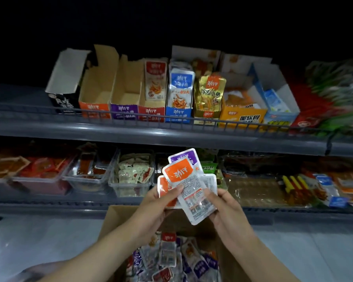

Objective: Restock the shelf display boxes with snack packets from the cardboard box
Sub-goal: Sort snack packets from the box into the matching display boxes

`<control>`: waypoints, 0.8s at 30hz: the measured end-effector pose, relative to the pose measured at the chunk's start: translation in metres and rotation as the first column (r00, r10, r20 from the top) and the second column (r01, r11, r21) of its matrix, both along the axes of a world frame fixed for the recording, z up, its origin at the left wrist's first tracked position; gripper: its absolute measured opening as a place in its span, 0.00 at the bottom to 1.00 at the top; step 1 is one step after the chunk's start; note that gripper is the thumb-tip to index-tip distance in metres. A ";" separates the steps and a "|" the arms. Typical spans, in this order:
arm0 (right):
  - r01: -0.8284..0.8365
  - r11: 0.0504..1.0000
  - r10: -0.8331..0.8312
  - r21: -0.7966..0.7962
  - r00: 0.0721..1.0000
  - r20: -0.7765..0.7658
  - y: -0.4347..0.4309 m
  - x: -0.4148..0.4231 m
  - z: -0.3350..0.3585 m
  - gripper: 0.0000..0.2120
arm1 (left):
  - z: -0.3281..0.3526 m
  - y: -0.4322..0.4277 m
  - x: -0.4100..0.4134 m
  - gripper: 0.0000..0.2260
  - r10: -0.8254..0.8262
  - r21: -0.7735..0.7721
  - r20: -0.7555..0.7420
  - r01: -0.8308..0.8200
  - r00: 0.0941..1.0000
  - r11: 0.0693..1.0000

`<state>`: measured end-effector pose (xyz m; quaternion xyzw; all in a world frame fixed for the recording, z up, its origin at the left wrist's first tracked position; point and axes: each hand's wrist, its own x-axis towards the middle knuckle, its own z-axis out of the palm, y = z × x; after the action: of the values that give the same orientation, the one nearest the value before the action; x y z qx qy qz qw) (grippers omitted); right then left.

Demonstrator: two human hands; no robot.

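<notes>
The person holds a small fan of snack packets (pixel 184 186) in front of the lower shelf (pixel 49 207), directly above the open cardboard box (pixel 113 218). The front packet has an orange top with the white brand characters 劲仔. Behind it stands one with a purple top, and one more orange corner shows at the left. The left hand (pixel 163 200) pinches the bundle from the left side, with the thumb laid on the front packet. The right hand (pixel 226 208) grips the lower right edge with curled fingers. Many loose packets (pixel 171 259) of the same brand, with red and purple tops, lie inside the cardboard box.

On the upper shelf (pixel 90 130) the display boxes stand in a row behind a wire rail (pixel 49 107). The orange box (pixel 94 109) and the purple box (pixel 124 111) show bare cardboard inside. The red box (pixel 151 114) holds one red-top packet (pixel 155 80) upright. The blue box (pixel 178 115) is packed with blue-top packets (pixel 180 86). Beside it, gold packets (pixel 209 94) are printed 深海小鱼, and a yellow box (pixel 240 117) reads 脆软骨. On the lower shelf, clear plastic tubs (pixel 130 190) hold other snacks.
</notes>
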<state>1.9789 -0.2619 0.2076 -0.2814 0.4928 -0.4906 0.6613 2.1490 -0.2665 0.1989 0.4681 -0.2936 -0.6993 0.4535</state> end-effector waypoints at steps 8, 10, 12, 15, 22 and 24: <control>-0.218 0.943 0.094 -0.250 0.898 -0.429 0.001 -0.011 0.021 0.23 | 0.018 -0.005 0.014 0.18 -0.044 -0.149 0.170 0.070 0.984 0.986; -0.286 0.913 0.103 -0.290 0.851 -0.515 0.001 -0.009 0.020 0.24 | 0.018 -0.005 0.013 0.19 -0.024 -0.144 0.213 0.056 0.977 0.988; -0.339 0.902 0.125 -0.269 0.798 -0.589 0.003 -0.006 0.015 0.24 | 0.017 -0.005 0.009 0.22 -0.020 -0.120 0.268 0.054 0.963 0.991; -0.269 0.943 0.131 -0.194 0.838 -0.530 0.004 -0.002 0.007 0.21 | 0.012 -0.006 0.004 0.26 -0.049 -0.073 0.258 0.070 0.965 0.995; -0.183 0.983 0.178 -0.010 0.964 -0.197 -0.003 -0.009 0.006 0.17 | 0.012 -0.011 0.008 0.21 -0.140 -0.059 0.110 0.147 0.984 0.987; -0.252 0.968 0.248 -0.005 0.954 -0.171 -0.005 -0.012 0.009 0.15 | 0.011 -0.012 0.011 0.20 -0.100 -0.107 0.220 0.126 0.970 0.986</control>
<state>1.9672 -0.2671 0.2169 -0.3908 0.5010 -0.3838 0.6700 2.1598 -0.2781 0.2102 0.4948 -0.4085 -0.6505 0.4063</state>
